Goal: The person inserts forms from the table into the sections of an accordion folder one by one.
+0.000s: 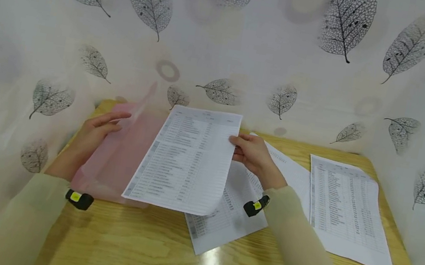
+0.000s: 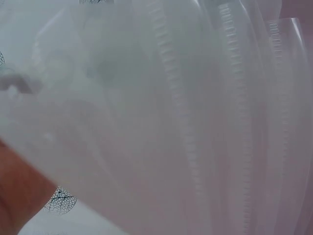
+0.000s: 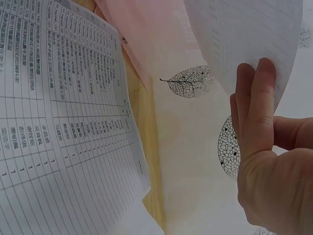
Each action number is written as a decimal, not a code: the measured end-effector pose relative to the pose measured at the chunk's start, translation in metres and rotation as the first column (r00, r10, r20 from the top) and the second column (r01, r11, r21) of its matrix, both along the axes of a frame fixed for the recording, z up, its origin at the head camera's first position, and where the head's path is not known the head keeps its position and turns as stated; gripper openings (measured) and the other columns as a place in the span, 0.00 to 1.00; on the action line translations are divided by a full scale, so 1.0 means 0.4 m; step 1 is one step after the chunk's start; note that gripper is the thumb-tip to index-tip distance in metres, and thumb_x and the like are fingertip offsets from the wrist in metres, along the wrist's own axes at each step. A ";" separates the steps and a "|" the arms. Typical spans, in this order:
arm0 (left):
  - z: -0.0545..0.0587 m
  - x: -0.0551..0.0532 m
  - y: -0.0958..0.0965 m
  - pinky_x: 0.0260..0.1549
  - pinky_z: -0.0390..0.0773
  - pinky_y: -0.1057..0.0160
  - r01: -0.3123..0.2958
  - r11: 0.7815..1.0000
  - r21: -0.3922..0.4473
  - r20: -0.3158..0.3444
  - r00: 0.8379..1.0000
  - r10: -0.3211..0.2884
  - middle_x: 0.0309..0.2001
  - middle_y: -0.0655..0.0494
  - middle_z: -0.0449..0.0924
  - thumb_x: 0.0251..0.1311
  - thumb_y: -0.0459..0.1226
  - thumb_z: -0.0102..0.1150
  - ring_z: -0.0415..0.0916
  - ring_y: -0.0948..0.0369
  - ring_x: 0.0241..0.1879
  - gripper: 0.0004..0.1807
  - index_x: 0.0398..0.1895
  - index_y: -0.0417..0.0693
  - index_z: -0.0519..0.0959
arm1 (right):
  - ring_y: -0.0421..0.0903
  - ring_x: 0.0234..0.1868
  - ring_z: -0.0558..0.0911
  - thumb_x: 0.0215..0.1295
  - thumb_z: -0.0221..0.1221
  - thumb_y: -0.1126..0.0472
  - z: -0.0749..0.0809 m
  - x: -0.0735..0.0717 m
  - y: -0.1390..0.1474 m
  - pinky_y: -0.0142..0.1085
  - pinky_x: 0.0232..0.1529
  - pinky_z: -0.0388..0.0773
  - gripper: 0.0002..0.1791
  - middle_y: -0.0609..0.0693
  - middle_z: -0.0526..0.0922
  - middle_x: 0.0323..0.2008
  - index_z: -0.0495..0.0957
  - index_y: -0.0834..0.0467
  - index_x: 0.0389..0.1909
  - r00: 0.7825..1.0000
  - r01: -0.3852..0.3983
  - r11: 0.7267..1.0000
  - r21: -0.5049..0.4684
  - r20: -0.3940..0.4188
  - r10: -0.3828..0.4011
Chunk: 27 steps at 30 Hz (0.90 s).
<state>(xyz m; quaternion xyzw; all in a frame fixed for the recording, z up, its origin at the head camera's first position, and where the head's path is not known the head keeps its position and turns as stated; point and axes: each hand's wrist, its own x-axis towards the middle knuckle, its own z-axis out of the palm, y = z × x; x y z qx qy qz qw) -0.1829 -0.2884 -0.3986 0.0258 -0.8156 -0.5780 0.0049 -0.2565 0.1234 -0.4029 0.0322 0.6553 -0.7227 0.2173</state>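
In the head view my right hand (image 1: 252,154) pinches the right edge of a printed sheet of paper (image 1: 186,161) and holds it above the table. The right wrist view shows the thumb and fingers on opposite sides of the sheet. My left hand (image 1: 96,132) is at the left part of a pink folder (image 1: 120,154), its fingers fairly straight against raised leaves. Several clear plastic sleeves (image 2: 205,127) fan out in the left wrist view, with ribbed seams and the fingertips dimly visible behind them. The held sheet covers the folder's right side.
Below the right hand another printed sheet (image 1: 219,218) lies askew, partly over or under a further sheet (image 1: 294,174). A separate printed page (image 1: 351,212) lies at the right of the wooden table (image 1: 126,244). A leaf-patterned curtain (image 1: 226,50) surrounds the back and sides.
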 end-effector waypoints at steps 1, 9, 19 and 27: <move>0.000 0.000 0.000 0.71 0.62 0.63 -0.001 1.000 0.003 -0.001 1.000 0.001 0.81 0.56 0.63 0.79 0.37 0.50 0.55 0.46 0.81 0.25 0.76 0.48 0.72 | 0.40 0.28 0.89 0.79 0.54 0.65 0.001 -0.002 -0.008 0.32 0.33 0.86 0.25 0.45 0.89 0.29 0.69 0.73 0.72 1.000 0.000 1.000 -0.002 -0.003 0.000; 0.000 0.005 0.001 0.72 0.61 0.64 -0.017 1.000 0.016 0.015 1.000 0.016 0.82 0.54 0.61 0.79 0.37 0.51 0.55 0.46 0.81 0.25 0.76 0.48 0.73 | 0.40 0.26 0.89 0.79 0.53 0.67 0.006 -0.019 -0.065 0.33 0.32 0.85 0.25 0.45 0.89 0.27 0.69 0.73 0.71 1.000 0.003 0.999 -0.038 -0.005 -0.003; 0.006 0.004 0.004 0.77 0.56 0.54 -0.015 0.999 0.044 0.033 0.999 0.014 0.84 0.52 0.55 0.79 0.36 0.50 0.51 0.45 0.83 0.25 0.76 0.49 0.72 | 0.40 0.25 0.87 0.77 0.54 0.67 0.016 -0.045 -0.132 0.33 0.30 0.84 0.23 0.46 0.86 0.25 0.72 0.74 0.68 1.000 -0.011 1.000 -0.013 -0.002 0.011; 0.012 0.003 0.008 0.67 0.62 0.72 -0.024 0.998 0.056 0.056 0.998 0.021 0.84 0.54 0.56 0.79 0.38 0.50 0.52 0.48 0.82 0.25 0.77 0.52 0.72 | 0.40 0.25 0.86 0.77 0.56 0.66 0.007 -0.066 -0.180 0.33 0.28 0.84 0.21 0.49 0.86 0.28 0.76 0.72 0.66 1.000 -0.005 0.999 0.044 0.012 0.005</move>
